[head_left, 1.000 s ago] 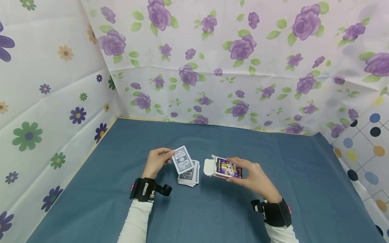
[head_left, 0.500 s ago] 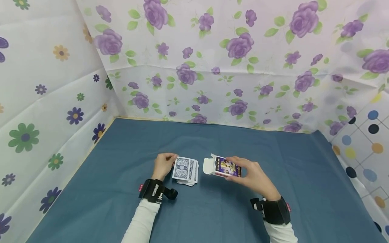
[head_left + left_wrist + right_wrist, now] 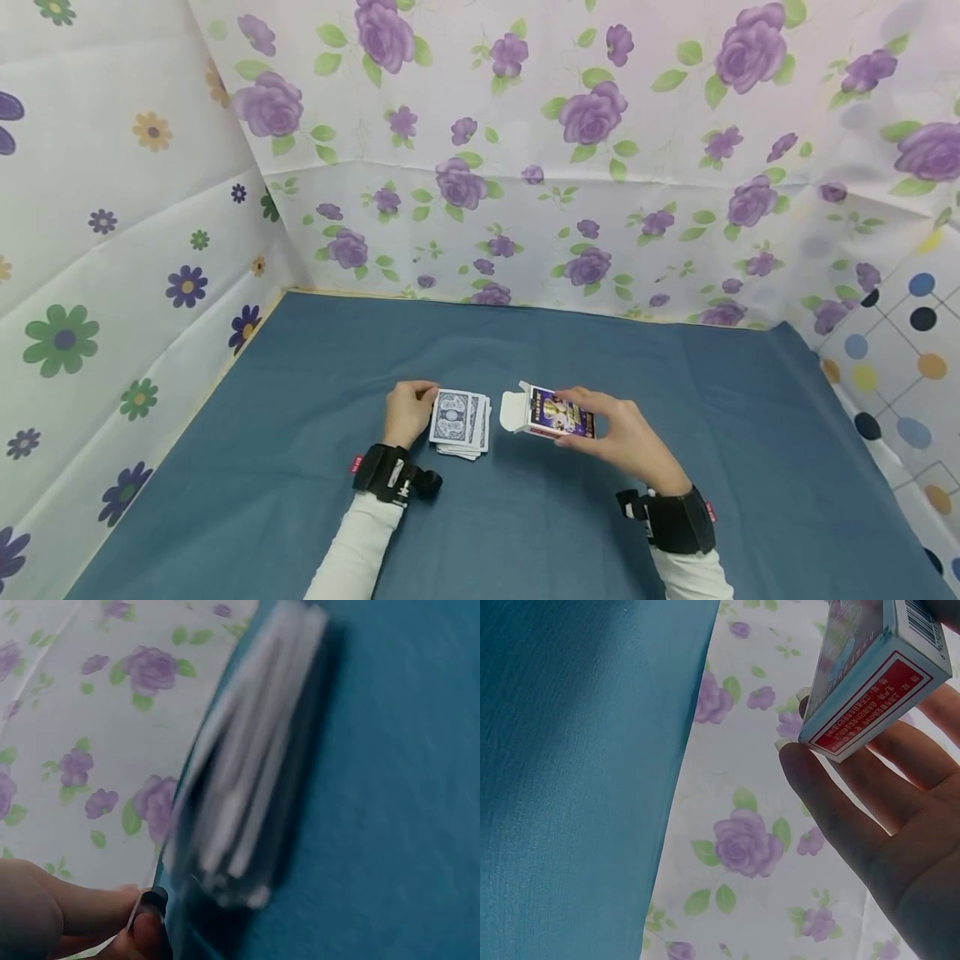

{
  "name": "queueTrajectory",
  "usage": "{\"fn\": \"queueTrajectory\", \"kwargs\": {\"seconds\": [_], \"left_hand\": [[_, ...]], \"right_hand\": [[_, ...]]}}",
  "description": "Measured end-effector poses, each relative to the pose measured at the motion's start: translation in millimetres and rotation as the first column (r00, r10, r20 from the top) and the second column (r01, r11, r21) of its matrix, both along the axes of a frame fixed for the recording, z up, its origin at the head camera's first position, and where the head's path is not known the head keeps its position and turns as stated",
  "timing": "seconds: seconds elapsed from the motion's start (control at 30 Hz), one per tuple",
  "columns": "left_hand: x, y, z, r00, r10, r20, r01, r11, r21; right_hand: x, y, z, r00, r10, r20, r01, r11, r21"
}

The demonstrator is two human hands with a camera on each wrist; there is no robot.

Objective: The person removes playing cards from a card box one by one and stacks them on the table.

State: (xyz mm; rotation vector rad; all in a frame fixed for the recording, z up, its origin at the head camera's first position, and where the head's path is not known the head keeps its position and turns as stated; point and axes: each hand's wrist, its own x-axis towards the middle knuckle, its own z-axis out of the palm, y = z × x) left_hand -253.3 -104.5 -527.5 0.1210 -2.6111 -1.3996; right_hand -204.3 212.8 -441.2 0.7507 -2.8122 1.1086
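Observation:
A pile of playing cards (image 3: 480,425) lies loosely stacked on the blue cloth, patterned backs up. My left hand (image 3: 407,414) pinches the top playing card (image 3: 452,417) at its left corner, over the left side of the pile. In the left wrist view thumb and finger (image 3: 105,907) meet on the card's thin edge, and the pile is blurred. To the right, my right hand (image 3: 626,433) grips a purple and white card box (image 3: 561,412) between thumb and fingers. The box is tilted, its open flap (image 3: 513,411) facing the pile; its inside is hidden.
Blue cloth (image 3: 525,533) covers the table. Flowered sheets (image 3: 480,125) rise along the back and left, and a dotted sheet (image 3: 900,375) stands at the right. Black straps (image 3: 382,473) circle both wrists.
My left hand has brought the raised, tilted card down onto the left side of the pile, then shifted slightly right. The right hand and box have hardly moved.

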Motion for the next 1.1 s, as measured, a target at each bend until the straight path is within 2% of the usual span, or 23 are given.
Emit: {"fn": "queueTrajectory", "kwargs": {"seconds": [0.13,0.17,0.2,0.27,0.3,0.37,0.4,0.5,0.63,0.93,1.0,1.1], "left_hand": [[-13.1,-6.6,-36.0,0.996,-0.004,-0.085,0.001,0.999,-0.035],[-15.5,-7.5,-43.0,0.991,-0.009,-0.131,0.007,1.000,-0.016],[-15.9,-7.2,-44.1,0.991,-0.008,-0.131,0.007,1.000,-0.004],[-14.0,-6.4,-40.9,0.991,-0.007,-0.136,0.009,1.000,0.010],[-11.1,-5.0,-34.9,0.991,-0.007,-0.131,0.009,1.000,0.013],[-3.2,-0.6,-18.9,0.994,-0.004,-0.113,0.006,1.000,0.017],[2.1,2.5,-7.1,0.997,0.003,-0.075,-0.004,1.000,-0.008],[11.9,8.8,14.3,0.998,0.012,-0.064,-0.015,0.999,-0.036],[13.7,11.9,22.6,0.999,0.025,-0.031,-0.027,0.998,-0.055],[10.9,12.1,19.1,0.999,0.019,-0.030,-0.020,0.999,-0.046],[4.2,8.5,4.9,0.996,0.007,-0.085,-0.014,0.997,-0.079],[-11.8,4.1,-17.9,0.986,-0.029,-0.166,0.012,0.995,-0.101]], "right_hand": [[-0.6,-1.0,-1.8,1.000,0.002,0.000,-0.002,1.000,0.002],[-0.8,-1.4,-2.1,1.000,0.004,0.000,-0.004,1.000,0.004],[-0.9,-1.8,-2.3,1.000,0.006,-0.002,-0.006,1.000,0.006],[-1.2,-2.9,-2.3,1.000,0.010,-0.003,-0.010,1.000,0.009],[-1.3,-3.4,-2.4,1.000,0.013,-0.003,-0.013,1.000,0.009],[-1.3,-4.3,-2.4,1.000,0.015,0.002,-0.015,1.000,0.010],[-1.3,-4.7,-2.5,1.000,0.016,0.004,-0.016,1.000,0.010],[-1.1,-5.7,-2.9,1.000,0.018,0.014,-0.018,1.000,0.012],[-1.2,-6.5,-3.7,1.000,0.014,0.014,-0.014,1.000,0.023],[-0.6,-6.1,-4.2,1.000,0.013,0.007,-0.013,1.000,0.022],[-0.8,-6.1,-4.3,1.000,0.014,0.006,-0.014,1.000,0.021],[-1.2,-5.7,-3.6,1.000,0.014,0.002,-0.014,1.000,0.018]]}}
